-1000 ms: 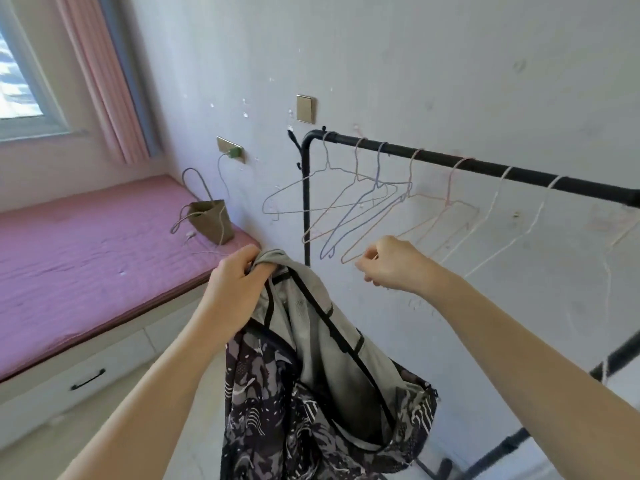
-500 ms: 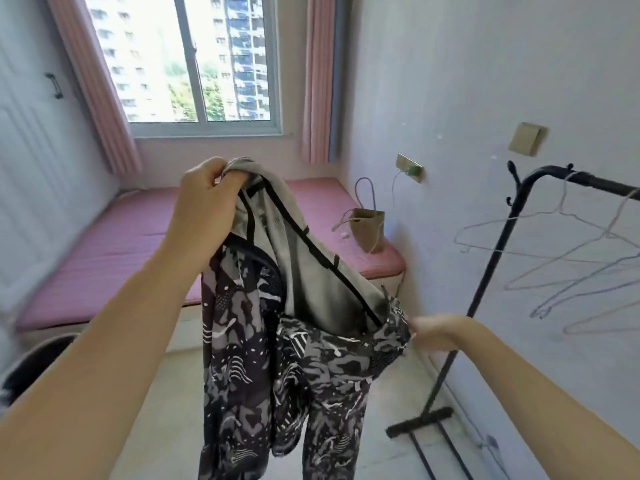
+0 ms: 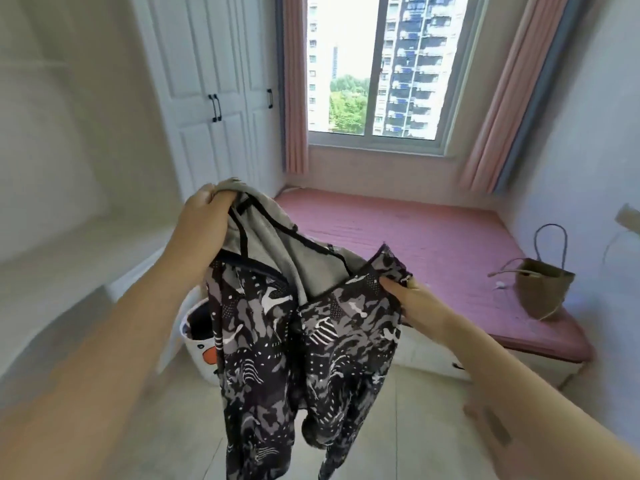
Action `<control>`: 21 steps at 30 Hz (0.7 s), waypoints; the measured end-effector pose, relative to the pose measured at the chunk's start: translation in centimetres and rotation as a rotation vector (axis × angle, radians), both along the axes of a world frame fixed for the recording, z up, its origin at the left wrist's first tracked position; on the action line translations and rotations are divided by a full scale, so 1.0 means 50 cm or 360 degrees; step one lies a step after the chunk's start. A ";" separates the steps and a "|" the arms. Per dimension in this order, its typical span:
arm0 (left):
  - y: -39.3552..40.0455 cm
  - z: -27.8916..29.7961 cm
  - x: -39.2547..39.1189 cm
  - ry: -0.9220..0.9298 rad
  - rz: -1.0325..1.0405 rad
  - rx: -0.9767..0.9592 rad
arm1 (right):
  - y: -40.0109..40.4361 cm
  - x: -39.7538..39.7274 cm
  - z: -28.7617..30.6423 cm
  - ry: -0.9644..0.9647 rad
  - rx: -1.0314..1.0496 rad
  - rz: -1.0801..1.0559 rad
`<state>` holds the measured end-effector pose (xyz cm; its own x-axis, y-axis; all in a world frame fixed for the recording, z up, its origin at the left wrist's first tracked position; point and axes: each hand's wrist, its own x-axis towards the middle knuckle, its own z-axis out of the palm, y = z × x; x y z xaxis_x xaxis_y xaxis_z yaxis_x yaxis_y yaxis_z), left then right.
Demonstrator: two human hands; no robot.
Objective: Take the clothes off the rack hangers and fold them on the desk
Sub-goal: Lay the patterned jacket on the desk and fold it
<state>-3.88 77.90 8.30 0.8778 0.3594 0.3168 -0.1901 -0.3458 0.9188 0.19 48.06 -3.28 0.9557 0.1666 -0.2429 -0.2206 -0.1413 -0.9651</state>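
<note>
A black, grey and white patterned jacket [image 3: 277,348] with a plain grey lining hangs in front of me over the floor. My left hand [image 3: 204,220] grips it by the collar at the top, raised above the rest. My right hand [image 3: 412,299] pinches the edge of the jacket's right front panel, lower and to the right. The rack and its hangers are out of view, and no desk is in sight.
A pink cushioned window bench [image 3: 433,244] runs under the window, with a brown paper bag [image 3: 543,289] on its right end. A white basket [image 3: 199,344] stands on the floor behind the jacket. White wardrobe doors [image 3: 214,109] are at the left.
My view has swung left, away from the rack, toward the window and wardrobe. My right hand left the hanger and took hold of the jacket's front edge; my left hand kept the collar.
</note>
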 end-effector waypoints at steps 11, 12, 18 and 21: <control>0.394 -0.123 -0.037 0.0451 0.0473 0.0431 | 0.381 0.246 0.062 0.0098 0.0076 0.0873; 0.417 -0.130 -0.043 0.0548 0.0472 0.0423 | 0.404 0.266 0.061 0.0137 0.0093 0.0949; 0.470 -0.117 -0.106 0.0934 0.0457 0.0276 | 0.564 0.362 0.090 0.0182 0.0298 0.1530; 0.471 -0.112 -0.149 0.1031 0.0535 0.0305 | 0.639 0.399 0.097 0.0176 0.0327 0.1854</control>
<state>-11.35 101.43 2.69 0.7625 0.6314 -0.1414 0.5117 -0.4547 0.7290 20.15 79.99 1.57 0.1783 0.9671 -0.1816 -0.1452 -0.1567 -0.9769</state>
